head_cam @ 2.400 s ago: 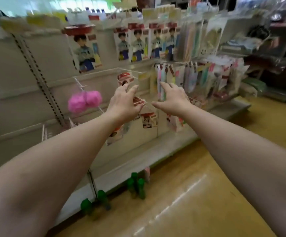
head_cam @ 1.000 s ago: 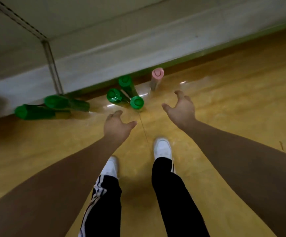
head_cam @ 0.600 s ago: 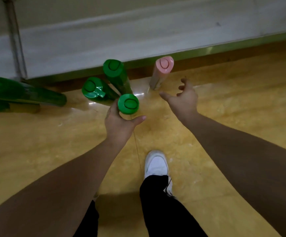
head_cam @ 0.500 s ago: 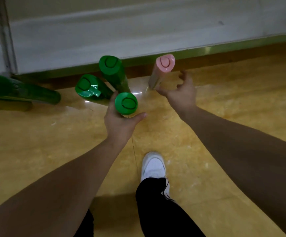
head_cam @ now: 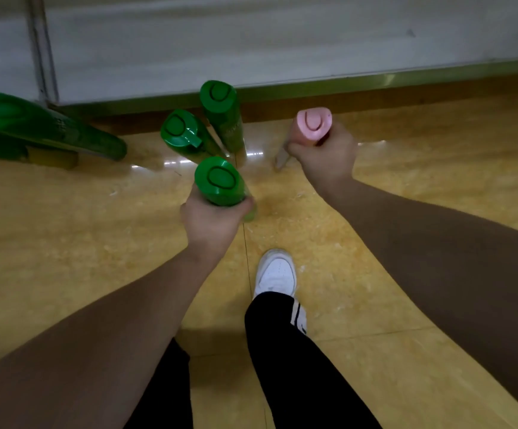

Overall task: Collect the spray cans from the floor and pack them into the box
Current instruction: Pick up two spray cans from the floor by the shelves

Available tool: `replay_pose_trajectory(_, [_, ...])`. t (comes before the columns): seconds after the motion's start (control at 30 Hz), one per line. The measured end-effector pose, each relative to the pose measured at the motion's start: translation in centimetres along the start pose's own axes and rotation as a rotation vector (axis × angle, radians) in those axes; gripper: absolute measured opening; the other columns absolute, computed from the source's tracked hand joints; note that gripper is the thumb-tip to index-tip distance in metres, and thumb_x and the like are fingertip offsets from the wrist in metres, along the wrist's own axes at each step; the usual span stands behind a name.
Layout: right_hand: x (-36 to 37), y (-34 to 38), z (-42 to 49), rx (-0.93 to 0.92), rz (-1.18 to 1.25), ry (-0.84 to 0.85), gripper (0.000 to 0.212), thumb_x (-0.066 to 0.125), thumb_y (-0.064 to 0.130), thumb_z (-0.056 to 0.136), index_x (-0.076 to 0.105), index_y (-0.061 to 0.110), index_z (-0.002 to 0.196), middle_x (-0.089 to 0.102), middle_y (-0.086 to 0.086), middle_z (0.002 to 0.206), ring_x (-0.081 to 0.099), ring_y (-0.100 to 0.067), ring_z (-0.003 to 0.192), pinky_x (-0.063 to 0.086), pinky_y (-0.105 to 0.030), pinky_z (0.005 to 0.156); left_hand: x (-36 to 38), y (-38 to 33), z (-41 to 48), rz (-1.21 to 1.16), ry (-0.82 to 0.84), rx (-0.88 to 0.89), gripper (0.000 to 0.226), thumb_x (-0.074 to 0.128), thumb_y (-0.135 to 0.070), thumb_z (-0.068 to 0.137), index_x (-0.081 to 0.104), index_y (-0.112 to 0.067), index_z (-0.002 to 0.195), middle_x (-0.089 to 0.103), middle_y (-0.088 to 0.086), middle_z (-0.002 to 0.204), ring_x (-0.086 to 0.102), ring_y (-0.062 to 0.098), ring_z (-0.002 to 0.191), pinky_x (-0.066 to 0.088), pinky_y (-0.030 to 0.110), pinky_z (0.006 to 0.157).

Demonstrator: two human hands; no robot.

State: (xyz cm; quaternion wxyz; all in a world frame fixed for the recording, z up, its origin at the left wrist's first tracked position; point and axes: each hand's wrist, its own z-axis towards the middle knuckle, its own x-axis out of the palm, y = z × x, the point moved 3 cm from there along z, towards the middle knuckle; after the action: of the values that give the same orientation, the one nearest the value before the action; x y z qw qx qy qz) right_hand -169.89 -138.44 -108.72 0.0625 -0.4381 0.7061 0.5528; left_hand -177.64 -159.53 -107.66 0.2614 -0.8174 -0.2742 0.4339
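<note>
The floor (head_cam: pixel 406 243) is glossy, polished stone-like tile. The nearest green spray can (head_cam: pixel 219 181) has a shiny, smooth plastic cap; the pink spray can (head_cam: pixel 313 123) at one o'clock has a matt one. At twelve o'clock the shelf base (head_cam: pixel 282 41) looks matt, its kick strip (head_cam: pixel 375 83) dull metal.

The nearest spray can (head_cam: pixel 219 181) has a glossy green cap with a darker oval outline on top. At its 11 and 12 o'clock, two more spray cans (head_cam: pixel 178 130) show the same green caps and green bodies. At 9 o'clock the far-left cans (head_cam: pixel 7 111) are dark green. At 2 o'clock the pink spray can (head_cam: pixel 313 123) is pale pink. The floor (head_cam: pixel 65 243) is amber-yellow, marbled with pale flecks. The sneaker (head_cam: pixel 278 270) is white; the trousers (head_cam: pixel 298 351) black with white cuff stripes
</note>
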Motion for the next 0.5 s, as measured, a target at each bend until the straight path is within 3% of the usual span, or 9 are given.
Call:
replay_pose_trajectory(0.13, [-2.0,1.6,-3.5,0.006,-0.039,0.026,0.051,0.086,0.035,0.062,0.072,0.020,0.109,0.071,0.008,0.093,0.066,-0.011,0.086,0.045,-0.022,0.068,-3.1,-1.2,-2.7,0.001,0.023,-0.020,0.056,0.094,-0.029,0.059,0.070,-0.018,0.109,0.071,-0.015,0.090,0.069,0.009,0.090,0.059,0.035,0.086])
replay_pose_trajectory(0.3, [-4.2,4.9,-9.9,-0.037,-0.088,0.026,0.042,0.085,0.033,0.064,0.074,0.019,0.102,0.068,0.012,0.084,0.063,-0.009,0.081,0.039,-0.017,0.061,-9.4,-3.4,-6.3,-0.037,0.016,0.014,0.065,0.095,-0.028,0.059,0.066,-0.018,0.116,0.071,-0.009,0.101,0.068,0.009,0.096,0.057,0.032,0.090])
replay_pose_trajectory(0.43, [-5.7,10.6,-16.0,-0.079,-0.114,0.043,0.053,0.087,0.033,0.066,0.067,0.022,0.114,0.071,0.003,0.105,0.065,-0.020,0.099,0.052,-0.033,0.082,-17.2,-5.8,-10.3,-0.111,-0.037,0.059,0.078,0.094,-0.024,0.063,0.049,-0.019,0.126,0.063,-0.008,0.109,0.061,0.013,0.106,0.047,0.024,0.089])
replay_pose_trajectory(0.5, [-7.0,14.2,-19.4,-0.119,-0.113,0.050,0.055,0.087,0.032,0.068,0.064,0.021,0.117,0.071,0.001,0.110,0.064,-0.023,0.103,0.050,-0.034,0.086,-21.9,-7.2,-12.2,-0.121,-0.033,0.101,0.081,0.094,-0.027,0.062,0.047,-0.023,0.128,0.062,-0.008,0.115,0.060,0.015,0.112,0.049,0.030,0.097])
